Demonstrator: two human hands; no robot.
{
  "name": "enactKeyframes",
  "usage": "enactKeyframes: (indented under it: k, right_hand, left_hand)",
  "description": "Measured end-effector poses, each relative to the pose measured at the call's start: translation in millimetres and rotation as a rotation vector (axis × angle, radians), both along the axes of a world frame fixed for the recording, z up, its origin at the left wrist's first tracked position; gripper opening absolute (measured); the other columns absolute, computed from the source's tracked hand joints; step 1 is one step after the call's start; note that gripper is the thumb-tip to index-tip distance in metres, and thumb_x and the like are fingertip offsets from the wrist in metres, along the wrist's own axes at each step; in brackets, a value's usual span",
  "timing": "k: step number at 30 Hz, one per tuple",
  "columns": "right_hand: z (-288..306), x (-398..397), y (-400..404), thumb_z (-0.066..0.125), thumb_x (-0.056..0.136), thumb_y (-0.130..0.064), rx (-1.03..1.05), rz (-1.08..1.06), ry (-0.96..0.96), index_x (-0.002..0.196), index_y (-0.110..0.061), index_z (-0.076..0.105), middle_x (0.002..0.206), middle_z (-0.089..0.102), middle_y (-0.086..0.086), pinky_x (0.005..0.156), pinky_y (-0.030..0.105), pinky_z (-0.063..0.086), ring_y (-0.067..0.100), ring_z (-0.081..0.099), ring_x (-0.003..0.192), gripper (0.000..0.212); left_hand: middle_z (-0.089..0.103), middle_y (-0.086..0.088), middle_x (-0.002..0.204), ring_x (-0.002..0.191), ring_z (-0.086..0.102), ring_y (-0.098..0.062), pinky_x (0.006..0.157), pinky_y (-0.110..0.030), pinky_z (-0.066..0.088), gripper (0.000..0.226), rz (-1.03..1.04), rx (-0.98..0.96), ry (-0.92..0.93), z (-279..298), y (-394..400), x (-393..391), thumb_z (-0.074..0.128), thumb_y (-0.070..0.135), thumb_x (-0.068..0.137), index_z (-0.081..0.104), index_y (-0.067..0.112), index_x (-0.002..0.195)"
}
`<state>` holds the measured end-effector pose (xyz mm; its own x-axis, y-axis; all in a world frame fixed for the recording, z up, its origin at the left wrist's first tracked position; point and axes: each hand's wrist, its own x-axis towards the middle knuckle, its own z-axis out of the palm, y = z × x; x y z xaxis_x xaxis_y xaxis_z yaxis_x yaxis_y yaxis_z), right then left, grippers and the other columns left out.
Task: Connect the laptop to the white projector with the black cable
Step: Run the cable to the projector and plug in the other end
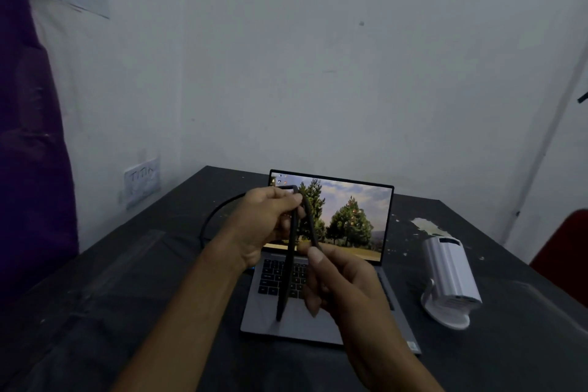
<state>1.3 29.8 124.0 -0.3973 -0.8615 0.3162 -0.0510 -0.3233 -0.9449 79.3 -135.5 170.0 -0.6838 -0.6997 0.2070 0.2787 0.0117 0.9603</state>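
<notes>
An open grey laptop (pixel 346 223) with trees on its lit screen stands in the middle of the dark table (pixel 127 280). The white projector (pixel 450 277) sits on its round stand to the laptop's right. I hold the black cable (pixel 288 270) folded in a loop above the keyboard. My left hand (pixel 264 223) pinches the top of the loop in front of the screen. My right hand (pixel 337 283) grips the loop's right strand lower down. The left strand hangs to the palm rest. Another black cable stretch (pixel 213 216) curves on the table behind my left hand.
A white wall rises right behind the table, with a wall socket (pixel 141 181) at the left. Purple cloth (pixel 28 137) hangs at the far left. A red chair back (pixel 563 251) stands at the right edge. White scraps (pixel 424 224) lie behind the projector.
</notes>
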Motion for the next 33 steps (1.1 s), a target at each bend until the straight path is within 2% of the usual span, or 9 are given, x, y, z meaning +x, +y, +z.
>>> enactKeyframes:
  k: [8,11,14,15,19,22,28,31,33]
  right_hand:
    - [1.3,-24.0,4.7,0.047,0.107,-0.013,-0.001,-0.219,-0.116,0.116,-0.014,0.071,0.06,0.046,0.002,0.046,0.028,0.037,0.018,0.042,0.051,0.025]
    - [2.5,-26.9,6.8,0.047,0.102,-0.004,0.09,-0.395,0.181,0.129,-0.025,0.059,0.063,0.062,0.0,0.049,0.029,0.044,0.02,0.054,0.056,0.036]
    - [0.4,-27.1,8.3,0.048,0.103,-0.002,0.129,-0.561,0.538,0.16,-0.04,0.013,0.08,0.072,-0.003,0.053,0.028,0.049,0.011,0.061,0.057,0.077]
    - [0.2,-26.5,8.8,0.048,0.103,-0.001,0.109,-0.594,0.638,0.162,-0.039,0.011,0.085,0.071,-0.004,0.054,0.026,0.048,0.01,0.06,0.059,0.079]
    - [1.6,-5.5,5.0,0.055,0.104,-0.03,0.052,-0.57,0.854,0.148,-0.037,0.052,0.09,0.058,-0.009,0.068,0.016,0.043,0.006,0.056,0.079,0.044]
    - [5.7,14.8,-0.8,0.05,0.094,-0.062,0.082,-0.479,0.881,0.132,-0.039,0.065,0.089,0.054,-0.013,0.07,0.014,0.043,0.003,0.057,0.087,0.047]
    - [15.1,21.2,1.3,0.047,0.096,-0.046,-0.083,-0.112,0.382,0.102,-0.019,0.081,0.092,0.069,0.016,0.077,0.047,0.053,0.028,0.067,0.086,0.044]
    - [23.6,24.5,6.7,0.056,0.099,-0.039,-0.109,-0.068,0.341,0.093,-0.017,0.079,0.084,0.073,0.014,0.076,0.03,0.057,0.024,0.073,0.084,0.032]
    - [27.6,22.8,8.1,0.057,0.105,-0.026,-0.1,-0.085,0.327,0.09,-0.017,0.073,0.08,0.074,0.016,0.079,0.034,0.06,0.028,0.075,0.081,0.024]
  left_hand:
    - [0.072,-0.002,0.076,0.046,0.045,-0.004,0.047,-0.019,0.042,0.019,0.196,-0.172,-0.033,6.5,-19.1,19.7,0.064,0.01,0.1,0.074,0.01,0.084]
    - [0.068,-0.003,0.081,0.056,0.047,-0.007,0.051,-0.018,0.045,0.017,0.191,-0.062,0.073,13.7,-25.9,31.1,0.065,0.009,0.099,0.079,0.008,0.09]
    - [0.066,-0.006,0.087,0.069,0.052,-0.01,0.061,-0.019,0.056,0.017,0.043,0.057,0.204,19.2,-25.4,36.7,0.061,0.003,0.1,0.078,0.002,0.102]
    - [0.068,-0.005,0.088,0.072,0.055,-0.011,0.064,-0.019,0.058,0.019,0.017,0.078,0.237,21.0,-23.2,35.8,0.059,0.001,0.1,0.077,0.0,0.105]
    - [0.076,-0.007,0.099,0.082,0.07,-0.01,0.073,-0.021,0.061,0.027,-0.121,0.184,0.393,29.3,-2.7,23.2,0.053,-0.004,0.101,0.067,-0.008,0.123]
    - [0.076,-0.008,0.105,0.08,0.071,-0.011,0.077,-0.02,0.061,0.031,-0.208,0.241,0.452,30.0,15.4,11.2,0.053,-0.004,0.101,0.063,-0.01,0.129]
    - [0.066,-0.021,0.125,0.102,0.069,-0.022,0.096,-0.027,0.06,0.027,-0.24,0.291,0.545,30.3,22.0,5.7,0.048,-0.01,0.101,0.062,-0.012,0.123]
    - [0.066,-0.027,0.129,0.116,0.067,-0.026,0.102,-0.032,0.058,0.027,-0.25,0.227,0.544,29.5,15.8,9.9,0.053,-0.007,0.099,0.062,-0.012,0.124]
    - [0.067,-0.03,0.133,0.12,0.067,-0.028,0.103,-0.036,0.058,0.033,-0.238,0.111,0.436,25.3,14.6,10.6,0.061,0.005,0.1,0.063,-0.012,0.128]
